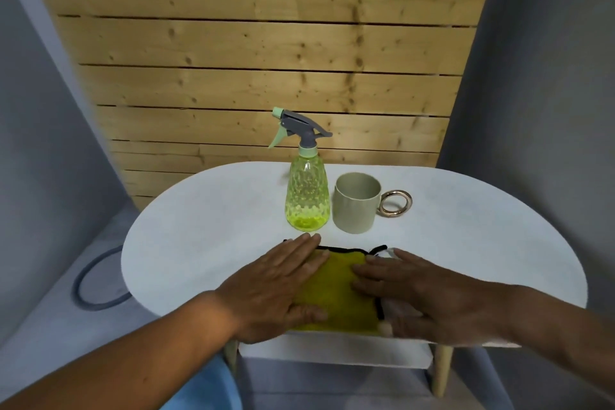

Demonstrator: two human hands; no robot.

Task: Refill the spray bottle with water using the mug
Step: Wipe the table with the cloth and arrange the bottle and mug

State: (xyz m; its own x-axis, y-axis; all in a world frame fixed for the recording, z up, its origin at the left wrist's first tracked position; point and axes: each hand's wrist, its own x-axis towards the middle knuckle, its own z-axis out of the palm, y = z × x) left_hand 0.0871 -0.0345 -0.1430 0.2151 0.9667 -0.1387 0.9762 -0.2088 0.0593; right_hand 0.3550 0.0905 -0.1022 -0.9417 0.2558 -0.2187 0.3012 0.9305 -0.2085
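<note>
Cloth [336, 283] half hidden under hands (mug [356, 206] contents unseen).

both hands [349, 289] flat on yellow cloth [336, 289] before spray bottle [307, 191], mug [356, 206].

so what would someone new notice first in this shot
Probably the two hands, left hand and right hand, lying flat on a yellow cloth at the near edge of the white table. Behind it stand a green spray bottle, cap on, and a grey-green mug to its right.

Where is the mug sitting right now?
In the head view the mug stands upright on the white table, just right of the spray bottle, behind the yellow cloth, handle pointing right.
</note>
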